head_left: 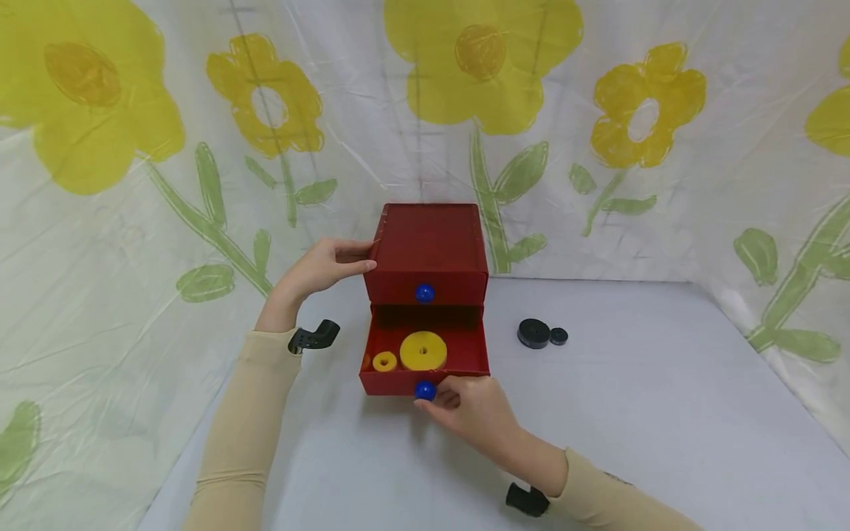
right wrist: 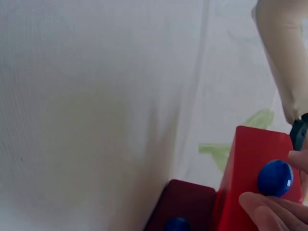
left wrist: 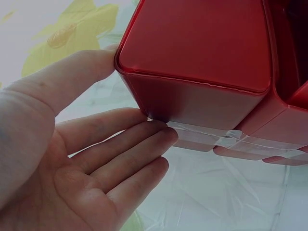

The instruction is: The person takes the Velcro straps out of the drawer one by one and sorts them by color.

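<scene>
A red two-drawer box (head_left: 432,240) stands on the table with its lower drawer (head_left: 381,383) pulled out. In that drawer lie a large yellow disc (head_left: 413,350) and a small yellow disc (head_left: 377,362), each with a centre hole. My left hand (head_left: 323,265) touches the box's left side, its fingers fairly straight and its thumb at an edge, as the left wrist view shows. My right hand (head_left: 479,413) pinches the lower drawer's blue knob (head_left: 425,390) between thumb and fingers. The upper drawer, with its own blue knob (head_left: 425,293), is closed.
Right of the box, a large black disc (head_left: 534,333) and a small black disc (head_left: 559,336) lie side by side on the white table (head_left: 631,413). Behind the box hangs a white sheet (head_left: 372,96) printed with yellow flowers. Clear tape (left wrist: 231,137) runs along the box.
</scene>
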